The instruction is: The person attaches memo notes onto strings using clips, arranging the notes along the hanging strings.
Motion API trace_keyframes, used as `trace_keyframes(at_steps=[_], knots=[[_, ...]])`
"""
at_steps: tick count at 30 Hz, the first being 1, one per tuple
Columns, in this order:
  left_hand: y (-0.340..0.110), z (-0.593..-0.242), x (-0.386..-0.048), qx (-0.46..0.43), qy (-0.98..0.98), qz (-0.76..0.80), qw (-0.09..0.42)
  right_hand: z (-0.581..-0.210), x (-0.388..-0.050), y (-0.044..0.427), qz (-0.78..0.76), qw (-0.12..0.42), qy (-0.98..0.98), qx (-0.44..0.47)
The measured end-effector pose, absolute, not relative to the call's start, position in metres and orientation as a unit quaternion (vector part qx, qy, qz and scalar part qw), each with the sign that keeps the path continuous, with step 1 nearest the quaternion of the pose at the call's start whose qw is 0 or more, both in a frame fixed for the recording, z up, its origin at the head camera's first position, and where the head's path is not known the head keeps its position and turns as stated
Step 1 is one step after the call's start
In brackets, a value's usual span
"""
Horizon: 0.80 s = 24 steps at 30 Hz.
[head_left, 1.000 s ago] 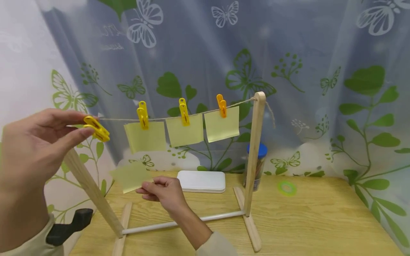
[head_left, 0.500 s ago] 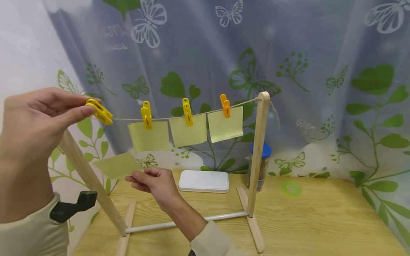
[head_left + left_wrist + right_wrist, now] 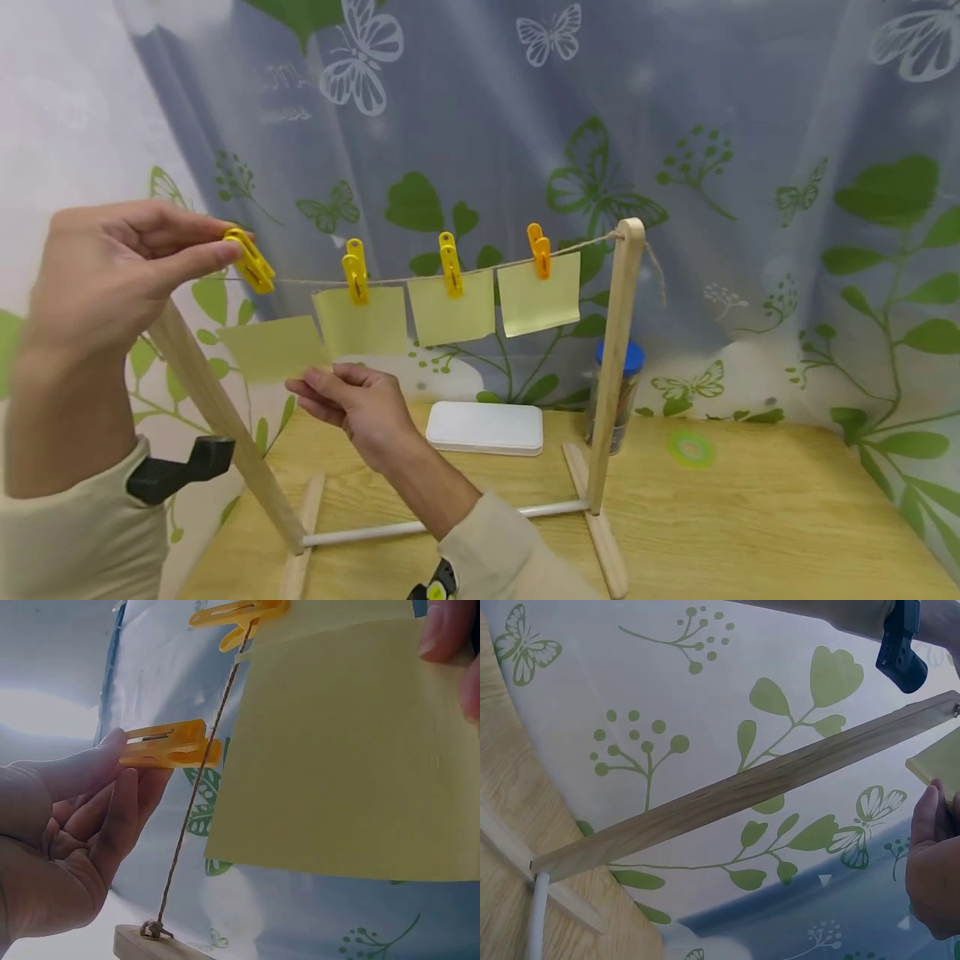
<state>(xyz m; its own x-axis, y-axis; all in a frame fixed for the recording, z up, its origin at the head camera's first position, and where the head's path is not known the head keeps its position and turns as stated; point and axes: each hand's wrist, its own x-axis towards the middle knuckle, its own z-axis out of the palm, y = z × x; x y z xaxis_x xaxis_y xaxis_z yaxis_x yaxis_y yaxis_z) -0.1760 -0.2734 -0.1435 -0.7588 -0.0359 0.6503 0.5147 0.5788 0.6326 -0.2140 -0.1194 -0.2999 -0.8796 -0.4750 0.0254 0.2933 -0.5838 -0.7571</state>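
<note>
My left hand [image 3: 112, 283] pinches a yellow clothespin [image 3: 252, 260] between thumb and fingers at the left part of the string [image 3: 300, 282]. In the left wrist view, the tip of this clothespin [image 3: 169, 745] overlaps the string; whether it bites the string I cannot tell. Thumb and fingers of my right hand [image 3: 363, 408] grip a yellow sticky note [image 3: 270, 348] by its lower right corner. The note hangs just under the string, left of a row of notes, its top edge near the string. Yellow clothespins [image 3: 356, 271] and an orange clothespin [image 3: 538, 252] fasten three notes [image 3: 452, 310] to the string.
Two wooden posts [image 3: 615, 367] carry the string, joined low down by a white rod [image 3: 367, 533]. On the wooden table [image 3: 750, 517] lie a white case [image 3: 484, 427] and a green ring-shaped disc [image 3: 691, 450]. A blue-lidded jar [image 3: 621, 358] stands behind the right post. A patterned curtain hangs behind.
The right hand has raised the sticky note and turned it flat, up toward the string. The left hand has lifted the clothespin to string height.
</note>
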Motion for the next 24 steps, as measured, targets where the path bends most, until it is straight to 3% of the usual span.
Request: trace_keyframes(at_steps=[12,24], knots=[[-0.275,-0.145,-0.179,-0.130,-0.852,-0.424,0.277,-0.294,-0.215,-0.128,-0.897,0.212,0.377,-0.095],[-0.281,-0.149,-0.175,-0.131,-0.863,-0.421,0.245,-0.285,-0.210,-0.135,-0.899,0.241,0.351,-0.102]])
